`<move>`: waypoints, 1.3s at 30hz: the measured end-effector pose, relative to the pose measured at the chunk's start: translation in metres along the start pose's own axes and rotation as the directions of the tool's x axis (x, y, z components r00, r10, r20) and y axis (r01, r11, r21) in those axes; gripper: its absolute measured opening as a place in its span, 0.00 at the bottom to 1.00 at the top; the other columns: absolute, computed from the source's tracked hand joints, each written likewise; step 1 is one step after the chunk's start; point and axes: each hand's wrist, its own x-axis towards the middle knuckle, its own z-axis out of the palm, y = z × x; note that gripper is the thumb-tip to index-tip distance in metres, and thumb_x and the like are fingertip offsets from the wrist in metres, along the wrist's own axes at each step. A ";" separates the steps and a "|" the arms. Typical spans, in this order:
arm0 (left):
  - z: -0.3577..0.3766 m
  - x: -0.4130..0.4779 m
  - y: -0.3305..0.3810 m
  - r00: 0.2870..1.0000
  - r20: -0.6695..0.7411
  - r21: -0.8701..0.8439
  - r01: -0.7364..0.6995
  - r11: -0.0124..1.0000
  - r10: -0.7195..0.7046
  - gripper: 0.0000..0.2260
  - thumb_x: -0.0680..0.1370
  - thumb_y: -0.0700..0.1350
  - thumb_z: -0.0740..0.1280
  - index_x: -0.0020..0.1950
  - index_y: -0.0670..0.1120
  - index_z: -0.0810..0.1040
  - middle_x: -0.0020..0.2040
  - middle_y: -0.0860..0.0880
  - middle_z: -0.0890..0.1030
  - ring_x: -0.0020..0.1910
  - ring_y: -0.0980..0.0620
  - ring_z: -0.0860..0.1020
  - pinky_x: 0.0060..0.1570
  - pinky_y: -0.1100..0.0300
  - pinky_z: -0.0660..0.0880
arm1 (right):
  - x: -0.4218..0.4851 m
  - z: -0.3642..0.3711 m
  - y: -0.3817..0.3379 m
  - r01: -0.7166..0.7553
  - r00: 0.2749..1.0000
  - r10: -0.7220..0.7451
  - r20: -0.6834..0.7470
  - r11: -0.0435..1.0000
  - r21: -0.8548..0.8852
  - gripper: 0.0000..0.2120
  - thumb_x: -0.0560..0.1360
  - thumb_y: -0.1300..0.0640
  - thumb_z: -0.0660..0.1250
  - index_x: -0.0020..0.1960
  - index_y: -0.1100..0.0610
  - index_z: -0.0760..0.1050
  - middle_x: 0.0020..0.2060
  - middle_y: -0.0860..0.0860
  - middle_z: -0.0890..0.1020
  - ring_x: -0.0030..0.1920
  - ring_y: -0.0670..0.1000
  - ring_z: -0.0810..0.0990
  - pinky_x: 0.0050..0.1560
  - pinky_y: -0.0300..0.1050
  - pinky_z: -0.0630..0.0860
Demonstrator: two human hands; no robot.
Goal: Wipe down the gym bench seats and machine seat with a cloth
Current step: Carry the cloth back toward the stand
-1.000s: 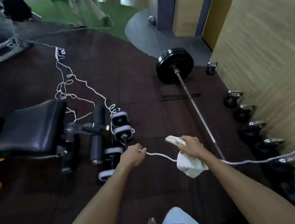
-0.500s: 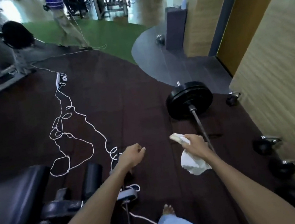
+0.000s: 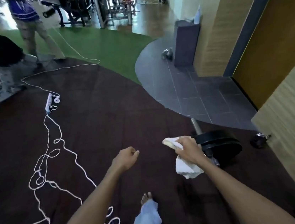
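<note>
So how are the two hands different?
The left hand is curled up with nothing in it, but the right hand has its grip on a white cloth that hangs below it. The left hand is over bare dark floor, while the right hand is in front of a black weight plate. Both reach forward on bare arms with curled fingers.

Open floor (image 3: pixel 124 114) ahead; white cable (image 3: pixel 76 157) loops left, weight plate (image 3: pixel 219 144) right.
</note>
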 end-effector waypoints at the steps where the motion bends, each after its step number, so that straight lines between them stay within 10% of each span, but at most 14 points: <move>1: -0.020 0.032 0.007 1.000 -0.003 -0.008 0.007 1.000 -0.007 0.18 0.79 0.59 0.57 0.59 0.50 0.76 0.59 0.48 0.79 0.59 0.46 0.77 0.60 0.51 0.73 | 0.035 -0.009 -0.001 -0.007 1.000 0.007 -0.010 1.000 -0.009 0.08 0.68 0.54 0.62 0.42 0.52 0.79 0.47 0.41 0.76 0.55 0.49 0.72 0.50 0.54 0.72; 5: -0.094 0.150 0.052 0.999 -0.036 0.010 0.012 1.000 -0.012 0.17 0.79 0.58 0.57 0.60 0.50 0.75 0.62 0.48 0.77 0.60 0.45 0.76 0.57 0.54 0.72 | 0.157 -0.053 -0.009 -0.045 0.996 0.047 -0.074 0.999 0.028 0.09 0.66 0.51 0.60 0.36 0.56 0.74 0.40 0.43 0.78 0.48 0.50 0.77 0.45 0.52 0.76; 13: -0.154 0.375 0.183 0.988 0.067 0.136 -0.144 0.980 0.136 0.17 0.80 0.57 0.56 0.59 0.49 0.75 0.59 0.48 0.79 0.57 0.46 0.77 0.53 0.53 0.73 | 0.375 -0.120 0.002 -0.155 0.981 0.164 -0.100 0.983 0.095 0.18 0.71 0.54 0.64 0.60 0.51 0.78 0.62 0.48 0.78 0.65 0.53 0.72 0.60 0.50 0.69; 23: -0.230 0.667 0.296 0.998 0.062 0.087 -0.034 0.996 0.029 0.17 0.79 0.58 0.57 0.60 0.50 0.75 0.60 0.48 0.78 0.58 0.45 0.77 0.57 0.52 0.74 | 0.700 -0.211 0.027 -0.203 0.977 0.212 -0.032 0.964 0.173 0.08 0.71 0.54 0.61 0.39 0.52 0.78 0.48 0.46 0.82 0.57 0.52 0.76 0.55 0.53 0.73; 30: -0.300 0.844 0.348 0.996 0.070 0.078 -0.054 0.996 0.048 0.16 0.79 0.58 0.56 0.58 0.49 0.75 0.57 0.49 0.79 0.56 0.45 0.78 0.54 0.52 0.75 | 0.907 -0.275 0.007 -0.143 0.990 0.142 0.016 0.989 0.046 0.16 0.74 0.52 0.63 0.60 0.52 0.78 0.61 0.48 0.78 0.64 0.53 0.72 0.55 0.44 0.68; 39: -0.394 1.098 0.411 0.981 0.145 0.069 -0.143 0.987 0.132 0.13 0.78 0.56 0.57 0.47 0.48 0.73 0.52 0.46 0.81 0.49 0.45 0.79 0.50 0.54 0.75 | 1.143 -0.314 -0.005 -0.274 0.961 0.276 -0.006 0.955 0.115 0.20 0.64 0.45 0.58 0.52 0.46 0.79 0.49 0.46 0.83 0.54 0.51 0.80 0.56 0.54 0.75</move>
